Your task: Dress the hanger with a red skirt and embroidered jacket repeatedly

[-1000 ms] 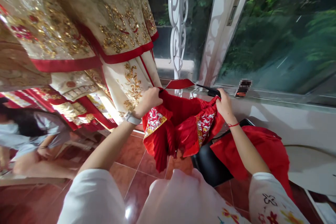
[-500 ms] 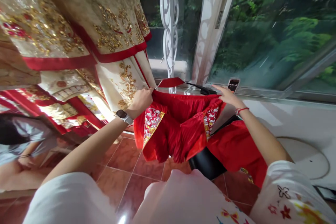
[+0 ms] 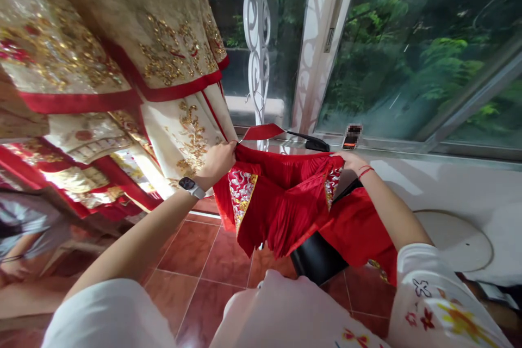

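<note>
A red pleated skirt with silver-and-gold embroidered panels is stretched by its waistband between my two hands. My left hand, below a wristwatch, is closed on the waistband's left end. At the right end, my right hand pinches the band; its fingertips are partly hidden behind the cloth. Just behind the waistband is a hanger, its hook standing up beside a white scrolled metal post. A red strip shows below the hook. Whether my left fingers also touch the hanger, I cannot tell.
Cream-and-gold embroidered garments hang at left. A phone and a long black object are by the window sill. More red cloth lies over a black seat. Another person sits at far left.
My right hand has closed on the waistband's right end; its fingers were stretched out before. The skirt is pulled tauter and its lower folds have shifted. The view has turned slightly right.
</note>
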The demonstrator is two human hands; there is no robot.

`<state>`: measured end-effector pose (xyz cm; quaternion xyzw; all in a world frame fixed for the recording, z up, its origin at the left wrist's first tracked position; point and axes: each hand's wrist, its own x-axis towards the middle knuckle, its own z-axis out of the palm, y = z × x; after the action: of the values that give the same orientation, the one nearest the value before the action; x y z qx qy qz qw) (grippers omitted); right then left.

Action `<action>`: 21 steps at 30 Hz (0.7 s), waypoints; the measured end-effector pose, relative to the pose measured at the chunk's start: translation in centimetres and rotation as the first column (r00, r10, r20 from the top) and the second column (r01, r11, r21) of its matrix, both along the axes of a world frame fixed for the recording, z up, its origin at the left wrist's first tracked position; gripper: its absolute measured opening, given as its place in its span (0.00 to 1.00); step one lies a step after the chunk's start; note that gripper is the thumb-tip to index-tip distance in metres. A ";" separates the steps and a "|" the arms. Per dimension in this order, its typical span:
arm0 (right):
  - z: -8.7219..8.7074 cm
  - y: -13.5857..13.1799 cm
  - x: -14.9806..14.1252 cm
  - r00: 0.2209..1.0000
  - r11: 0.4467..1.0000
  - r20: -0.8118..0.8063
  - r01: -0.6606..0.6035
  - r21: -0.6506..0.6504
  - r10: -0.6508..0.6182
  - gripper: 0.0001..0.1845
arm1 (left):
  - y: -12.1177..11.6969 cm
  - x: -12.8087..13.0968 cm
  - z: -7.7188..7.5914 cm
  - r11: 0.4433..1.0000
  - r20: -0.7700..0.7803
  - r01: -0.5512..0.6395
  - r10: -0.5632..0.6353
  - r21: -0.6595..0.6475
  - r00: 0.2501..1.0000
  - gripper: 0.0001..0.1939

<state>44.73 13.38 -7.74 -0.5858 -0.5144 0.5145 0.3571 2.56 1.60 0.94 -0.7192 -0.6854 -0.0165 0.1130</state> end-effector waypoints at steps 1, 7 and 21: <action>0.5 0.3 -0.1 1.000 1.000 0.004 0.017 -0.021 -0.017 0.05 | 0.1 -0.1 0.0 1.000 -0.002 0.000 0.000 0.001 1.000 0.19; 6.3 2.0 -2.4 0.988 0.990 -0.077 0.137 0.043 -0.134 0.11 | 0.3 -0.6 0.0 1.000 -0.013 -0.007 0.007 0.013 1.000 0.19; 9.2 -3.6 -13.5 0.754 0.691 0.655 -0.449 0.566 -0.047 0.25 | -0.3 0.7 -0.1 0.994 0.033 -0.106 0.105 0.009 0.994 0.20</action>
<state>31.22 9.75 1.42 -0.4783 -0.8212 0.0966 0.2958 3.30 1.30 0.86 -0.6810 -0.7241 -0.0258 0.1065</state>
